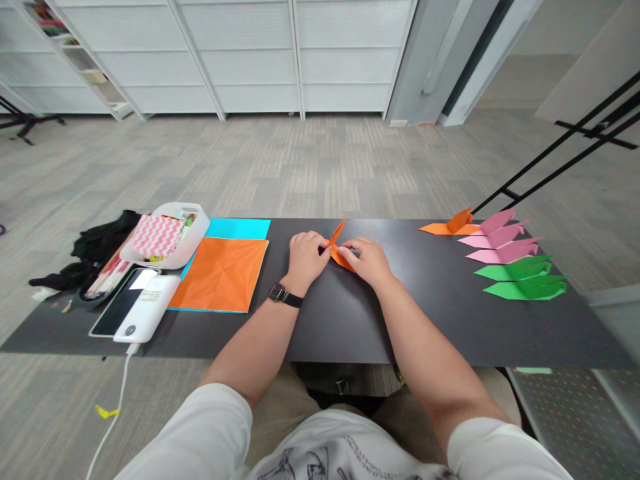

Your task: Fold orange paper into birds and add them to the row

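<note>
An orange origami piece (338, 231) is between my two hands near the middle of the dark table. One narrow point of it sticks up and away from me, and another part angles down towards my right fingers. My left hand (309, 257), with a black watch on the wrist, pinches its left side. From the right, my right hand (369, 259) closes thumb and fingers on its lower part. The fingers partly cover the folds.
Finished orange (447, 227), pink (505, 252) and green (525, 290) paper birds line the right side. Left of my hands lies orange paper (225, 277) on blue sheets (240, 228). Beyond are a white power bank (149, 308), a tablet (117, 308) and a white basket (193, 240).
</note>
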`<act>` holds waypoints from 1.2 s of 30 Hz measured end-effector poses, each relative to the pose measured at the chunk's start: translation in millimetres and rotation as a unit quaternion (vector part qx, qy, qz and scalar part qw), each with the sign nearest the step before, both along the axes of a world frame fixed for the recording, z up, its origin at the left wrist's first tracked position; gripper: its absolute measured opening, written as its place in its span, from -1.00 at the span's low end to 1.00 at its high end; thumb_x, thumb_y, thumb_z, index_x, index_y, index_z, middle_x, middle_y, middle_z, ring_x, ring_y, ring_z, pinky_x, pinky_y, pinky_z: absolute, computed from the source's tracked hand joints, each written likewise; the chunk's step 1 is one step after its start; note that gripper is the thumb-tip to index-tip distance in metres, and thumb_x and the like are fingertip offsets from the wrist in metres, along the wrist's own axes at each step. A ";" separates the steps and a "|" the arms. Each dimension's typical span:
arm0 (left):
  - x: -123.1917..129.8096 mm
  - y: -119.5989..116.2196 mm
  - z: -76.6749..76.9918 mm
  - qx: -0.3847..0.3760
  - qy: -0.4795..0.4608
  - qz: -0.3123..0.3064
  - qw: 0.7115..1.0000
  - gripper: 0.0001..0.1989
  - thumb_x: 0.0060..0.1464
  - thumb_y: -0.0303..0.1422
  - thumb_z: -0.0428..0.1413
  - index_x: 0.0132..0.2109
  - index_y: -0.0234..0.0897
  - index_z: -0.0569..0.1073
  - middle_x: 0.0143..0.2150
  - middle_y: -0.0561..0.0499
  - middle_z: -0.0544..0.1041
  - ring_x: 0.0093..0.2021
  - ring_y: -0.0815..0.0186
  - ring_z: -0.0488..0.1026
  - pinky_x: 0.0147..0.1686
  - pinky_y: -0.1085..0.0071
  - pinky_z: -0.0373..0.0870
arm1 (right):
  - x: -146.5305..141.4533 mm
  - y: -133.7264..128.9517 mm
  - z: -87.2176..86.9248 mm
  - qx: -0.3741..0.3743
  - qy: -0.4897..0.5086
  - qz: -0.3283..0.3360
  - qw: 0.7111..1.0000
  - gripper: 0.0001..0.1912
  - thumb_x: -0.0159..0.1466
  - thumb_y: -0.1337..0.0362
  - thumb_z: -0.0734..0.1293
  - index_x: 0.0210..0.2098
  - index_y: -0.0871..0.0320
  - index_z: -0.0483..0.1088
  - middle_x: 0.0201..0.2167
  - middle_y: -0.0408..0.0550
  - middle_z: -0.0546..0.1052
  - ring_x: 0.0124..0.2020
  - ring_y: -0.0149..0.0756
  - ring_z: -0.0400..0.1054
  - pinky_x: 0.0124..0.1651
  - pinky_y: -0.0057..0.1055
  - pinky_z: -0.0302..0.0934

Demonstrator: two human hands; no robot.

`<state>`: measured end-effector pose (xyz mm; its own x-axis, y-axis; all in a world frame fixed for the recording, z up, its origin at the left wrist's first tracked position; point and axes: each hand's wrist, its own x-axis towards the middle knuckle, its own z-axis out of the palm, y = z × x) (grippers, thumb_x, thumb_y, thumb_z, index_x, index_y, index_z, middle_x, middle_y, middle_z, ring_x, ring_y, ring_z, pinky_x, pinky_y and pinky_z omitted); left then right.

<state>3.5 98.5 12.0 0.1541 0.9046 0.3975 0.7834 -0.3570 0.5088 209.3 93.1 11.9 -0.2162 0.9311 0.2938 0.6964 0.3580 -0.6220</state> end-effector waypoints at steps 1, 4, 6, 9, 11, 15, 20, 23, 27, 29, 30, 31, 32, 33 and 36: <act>0.4 -0.4 0.2 -0.028 0.024 -0.011 0.999 -0.87 0.25 -0.32 0.30 -0.30 -0.18 0.57 -0.16 -0.05 0.63 -0.07 0.08 0.50 0.13 0.06 0.33 | -0.8 -0.8 -0.4 -0.020 -0.033 -0.002 0.999 -0.73 0.47 0.05 0.34 -0.14 -0.02 0.66 -0.11 -0.03 0.70 -0.02 -0.07 0.53 0.18 -0.09 0.31; 1.7 -1.5 1.0 -0.080 0.067 -0.038 0.994 -0.82 0.33 -0.23 0.25 -0.24 -0.17 0.64 -0.11 -0.04 0.65 -0.08 0.13 0.52 0.06 0.16 0.37 | -2.7 -3.1 0.1 -0.054 -0.093 -0.019 0.994 -0.67 0.49 -0.02 0.32 -0.10 -0.02 0.67 -0.10 -0.01 0.70 -0.04 -0.06 0.53 0.14 -0.11 0.30; 3.0 -2.6 0.9 -0.089 0.084 -0.055 0.991 -0.82 0.34 -0.19 0.25 -0.18 -0.15 0.69 -0.05 -0.04 0.65 -0.06 0.13 0.52 0.05 0.16 0.38 | -3.1 -4.1 1.0 -0.053 -0.109 -0.038 0.992 -0.65 0.48 -0.05 0.33 -0.07 -0.01 0.67 -0.08 0.00 0.70 -0.03 -0.04 0.53 0.10 -0.11 0.29; 6.1 -5.4 -0.7 -0.084 0.103 -0.075 0.988 -0.81 0.35 -0.17 0.24 -0.06 -0.08 0.72 0.03 -0.05 0.64 0.00 0.10 0.51 0.08 0.12 0.37 | -2.2 -4.2 1.1 -0.039 -0.116 -0.065 0.990 -0.65 0.43 -0.07 0.38 -0.04 0.00 0.66 -0.04 0.01 0.68 0.02 0.01 0.51 0.08 -0.10 0.25; 8.3 -6.9 -2.3 -0.081 0.110 -0.089 0.987 -0.80 0.36 -0.19 0.23 0.00 -0.06 0.72 0.08 -0.06 0.61 0.04 0.09 0.50 0.11 0.11 0.37 | -0.7 -3.1 0.3 -0.036 -0.114 -0.076 0.990 -0.71 0.40 -0.02 0.42 -0.06 -0.01 0.66 -0.04 0.00 0.68 0.04 0.01 0.49 0.07 -0.11 0.23; 9.7 -5.9 -4.2 -0.078 0.103 -0.111 0.985 -0.79 0.37 -0.31 0.20 0.04 -0.07 0.71 0.02 -0.08 0.60 0.03 0.11 0.51 0.11 0.14 0.39 | 2.3 -0.1 -2.3 -0.036 -0.101 -0.103 0.989 -0.85 0.39 0.16 0.41 -0.19 0.00 0.66 -0.08 -0.03 0.67 0.00 -0.03 0.49 0.04 -0.12 0.22; 7.7 -1.6 -3.5 -0.085 0.101 -0.094 0.987 -0.78 0.38 -0.42 0.13 -0.11 -0.18 0.70 -0.13 -0.10 0.61 -0.09 0.13 0.52 0.02 0.18 0.43 | 1.3 0.8 -5.3 -0.024 -0.087 -0.102 0.991 -0.87 0.36 0.15 0.44 -0.18 0.00 0.65 -0.08 -0.02 0.66 -0.01 -0.02 0.48 0.07 -0.10 0.21; 9.3 -2.4 -4.0 -0.094 0.089 -0.115 0.985 -0.79 0.36 -0.45 0.14 -0.08 -0.19 0.69 -0.16 -0.08 0.59 -0.12 0.14 0.54 0.00 0.21 0.46 | -0.7 0.8 -7.1 -0.016 -0.088 -0.088 0.992 -0.87 0.35 0.15 0.46 -0.16 0.00 0.65 -0.05 -0.02 0.67 0.02 0.00 0.47 0.07 -0.09 0.21; 12.9 -5.5 -5.0 -0.102 0.055 -0.153 0.981 -0.78 0.34 -0.50 0.13 -0.08 -0.19 0.67 -0.16 -0.06 0.57 -0.13 0.18 0.54 0.00 0.25 0.49 | -0.2 2.0 -9.2 -0.018 -0.104 -0.097 0.990 -0.90 0.35 0.21 0.45 -0.19 0.01 0.64 -0.08 -0.01 0.66 0.00 -0.02 0.47 0.04 -0.12 0.21; 12.9 -6.3 -4.6 -0.096 0.012 -0.154 0.983 -0.80 0.34 -0.51 0.13 -0.09 -0.19 0.65 -0.13 -0.05 0.57 -0.09 0.20 0.55 0.02 0.26 0.50 | 1.3 2.7 -9.8 -0.017 -0.110 -0.102 0.989 -0.90 0.35 0.23 0.44 -0.19 0.01 0.64 -0.09 0.00 0.65 -0.01 -0.02 0.47 0.02 -0.13 0.21; 12.2 -6.2 -4.2 -0.090 -0.018 -0.141 0.986 -0.81 0.33 -0.52 0.14 -0.08 -0.19 0.63 -0.11 -0.05 0.57 -0.09 0.21 0.56 0.02 0.27 0.51 | 2.0 2.9 -9.9 -0.015 -0.113 -0.103 0.988 -0.90 0.36 0.24 0.43 -0.19 0.02 0.64 -0.09 0.00 0.65 0.00 -0.02 0.47 0.01 -0.14 0.21; 11.2 -5.9 -3.8 -0.084 -0.051 -0.119 0.988 -0.82 0.32 -0.52 0.16 -0.05 -0.20 0.61 -0.09 -0.04 0.57 -0.10 0.23 0.56 0.01 0.28 0.52 | 2.8 3.0 -9.9 -0.015 -0.115 -0.103 0.988 -0.89 0.36 0.26 0.42 -0.19 0.02 0.64 -0.09 0.00 0.64 0.00 -0.02 0.47 0.00 -0.14 0.21; 9.9 -5.3 -3.5 -0.078 -0.081 -0.094 0.989 -0.82 0.29 -0.53 0.18 -0.03 -0.21 0.59 -0.07 -0.04 0.57 -0.13 0.25 0.55 -0.02 0.28 0.53 | 3.4 3.1 -9.9 -0.014 -0.115 -0.103 0.988 -0.89 0.37 0.27 0.41 -0.19 0.01 0.64 -0.09 0.00 0.64 0.00 -0.02 0.47 0.00 -0.14 0.22; 8.7 -4.4 -3.6 -0.075 -0.106 -0.072 0.989 -0.79 0.26 -0.53 0.22 0.00 -0.22 0.57 -0.05 -0.04 0.57 -0.15 0.27 0.55 -0.05 0.29 0.53 | 4.0 3.1 -9.9 -0.014 -0.114 -0.100 0.988 -0.88 0.37 0.28 0.41 -0.19 0.01 0.64 -0.09 0.00 0.63 0.00 -0.02 0.47 0.00 -0.14 0.22; 5.7 -0.4 -6.5 -0.076 -0.147 -0.061 0.984 -0.64 0.17 -0.50 0.33 0.09 -0.22 0.54 0.02 -0.04 0.57 -0.16 0.28 0.53 -0.08 0.30 0.53 | 5.4 3.8 -11.0 -0.016 -0.098 -0.086 0.991 -0.88 0.36 0.28 0.42 -0.18 0.00 0.65 -0.09 -0.01 0.63 0.01 -0.03 0.47 0.02 -0.12 0.24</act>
